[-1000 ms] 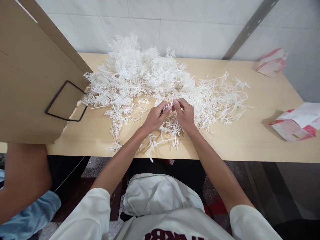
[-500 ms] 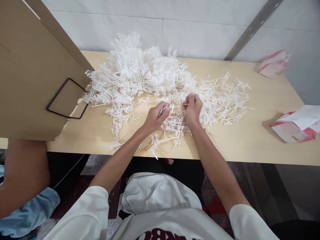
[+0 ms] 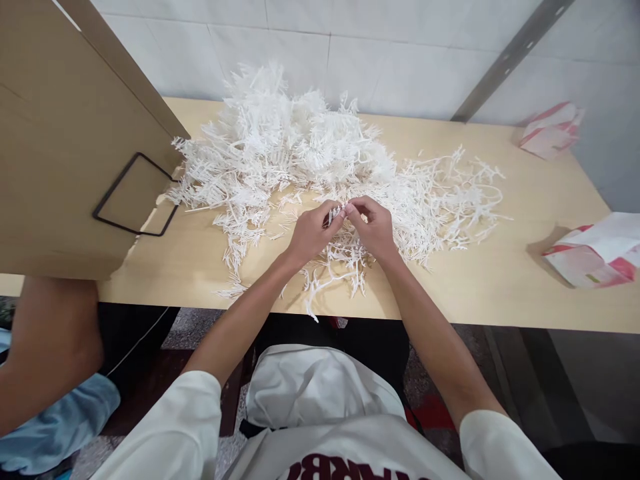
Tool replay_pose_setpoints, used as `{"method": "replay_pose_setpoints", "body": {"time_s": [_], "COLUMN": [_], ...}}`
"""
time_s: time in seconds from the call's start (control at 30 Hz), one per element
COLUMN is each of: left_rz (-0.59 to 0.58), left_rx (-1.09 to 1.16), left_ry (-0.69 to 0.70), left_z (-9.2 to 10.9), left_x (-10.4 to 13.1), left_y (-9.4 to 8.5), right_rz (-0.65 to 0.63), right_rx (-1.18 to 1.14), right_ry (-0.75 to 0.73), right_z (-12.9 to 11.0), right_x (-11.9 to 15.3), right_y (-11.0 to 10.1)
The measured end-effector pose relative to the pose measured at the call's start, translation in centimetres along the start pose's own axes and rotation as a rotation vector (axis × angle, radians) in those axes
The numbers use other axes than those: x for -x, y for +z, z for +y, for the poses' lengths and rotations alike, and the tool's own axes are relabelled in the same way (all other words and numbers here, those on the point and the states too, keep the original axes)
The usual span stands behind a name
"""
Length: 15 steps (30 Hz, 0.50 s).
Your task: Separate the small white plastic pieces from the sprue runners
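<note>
My left hand [image 3: 314, 230] is closed around a small white branched plastic piece [image 3: 335, 213], whose thin prongs show between thumb and fingers. Pinched against the same piece is my right hand [image 3: 371, 227], its fingertips meeting the left thumb. What exactly the right fingertips grip is too small to make out. Behind both hands rises a large heap of white branched plastic pieces [image 3: 300, 147]. Below them lie loose white strips [image 3: 333, 277], one curling toward the table's front edge. More thin strips [image 3: 450, 200] spread out to the right.
A cardboard panel [image 3: 75, 133] with a black wire frame [image 3: 135, 193] stands at the left. Another person's arm [image 3: 55, 347] shows beneath it. Two red-and-white paper packets [image 3: 595, 253] sit on the wooden table [image 3: 480, 287] at the right. A tiled wall [image 3: 390, 60] closes the back.
My right hand has moved left from the strips and come together with my left hand at the white piece. My left hand has barely moved.
</note>
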<state>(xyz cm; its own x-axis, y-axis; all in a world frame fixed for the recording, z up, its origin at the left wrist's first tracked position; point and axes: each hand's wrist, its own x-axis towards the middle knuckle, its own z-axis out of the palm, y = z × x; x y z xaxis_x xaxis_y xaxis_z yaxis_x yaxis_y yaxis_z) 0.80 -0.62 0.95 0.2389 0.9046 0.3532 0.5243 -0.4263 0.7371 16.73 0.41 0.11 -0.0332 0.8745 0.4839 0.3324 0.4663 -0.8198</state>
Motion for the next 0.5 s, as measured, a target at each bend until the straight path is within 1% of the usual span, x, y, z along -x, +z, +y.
{"method": "replay_pose_setpoints", "body": {"time_s": [0.07, 0.1, 0.2, 0.27, 0.33, 0.43, 0.5], "left_rz": [-0.042, -0.064, -0.1, -0.105, -0.107, -0.1, -0.083], "left_rx": [-0.054, -0.075, -0.107, -0.119, -0.146, -0.191, -0.212], "left_ry": [0.026, 0.04, 0.062, 0.066, 0.07, 0.081, 0.085], "left_z": [0.12, 0.2, 0.33, 0.3, 0.17, -0.19, -0.47], "left_x": [0.05, 0.08, 0.17, 0.23, 0.24, 0.13, -0.01], "left_y": [-0.01, -0.01, 0.03, 0.09, 0.19, 0.33, 0.37], "right_rz": [0.038, 0.033, -0.073, -0.11, -0.089, -0.008, 0.049], "right_rx": [0.087, 0.118, 0.116, 0.112, 0.173, 0.304, 0.347], "right_ry": [0.007, 0.015, 0.027, 0.01, -0.043, -0.159, -0.203], "right_z": [0.13, 0.15, 0.13, 0.2, 0.38, 0.64, 0.66], "right_x": [-0.04, -0.1, -0.36, -0.47, -0.45, -0.18, 0.08], "right_y": [-0.04, -0.1, -0.43, -0.65, -0.75, -0.48, -0.04]}}
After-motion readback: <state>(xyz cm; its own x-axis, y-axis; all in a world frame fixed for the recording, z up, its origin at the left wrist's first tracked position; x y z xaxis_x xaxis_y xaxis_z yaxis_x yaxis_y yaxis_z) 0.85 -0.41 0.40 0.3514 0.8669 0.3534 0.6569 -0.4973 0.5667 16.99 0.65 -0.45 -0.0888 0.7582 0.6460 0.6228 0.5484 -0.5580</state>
